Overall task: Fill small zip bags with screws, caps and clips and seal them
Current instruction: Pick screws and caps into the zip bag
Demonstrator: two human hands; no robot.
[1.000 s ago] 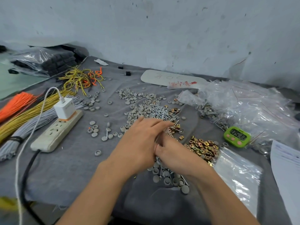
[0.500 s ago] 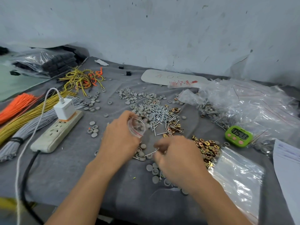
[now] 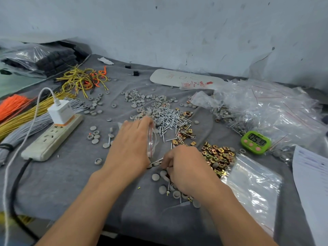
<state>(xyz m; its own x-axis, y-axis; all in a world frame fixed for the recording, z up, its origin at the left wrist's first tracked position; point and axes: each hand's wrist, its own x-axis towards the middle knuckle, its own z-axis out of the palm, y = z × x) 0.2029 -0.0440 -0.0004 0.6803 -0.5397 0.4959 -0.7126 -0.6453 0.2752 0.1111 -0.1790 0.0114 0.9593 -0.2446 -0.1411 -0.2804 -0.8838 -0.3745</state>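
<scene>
- Small clear plastic zip bag with a red line [image 3: 152,139]: mid-table, above the grey cloth [image 3: 71,174]; the left hand [image 3: 131,144] grips it, fingers curled round it.
- The right hand [image 3: 186,168] is just beside it, fingers curled together onto round grey caps [image 3: 155,177]; whether they pinch anything, I cannot tell.
- Silver metal screws [image 3: 168,119] are heaped behind the bag; brass-coloured square clips [image 3: 217,154] lie to the right.

We see grey caps [image 3: 136,99], silver screws [image 3: 168,116], gold clips [image 3: 218,154], a green timer [image 3: 255,142] with pink buttons [image 3: 251,144], orange wires [image 3: 12,103], a clear bag [image 3: 152,139] with a red stripe.
</scene>
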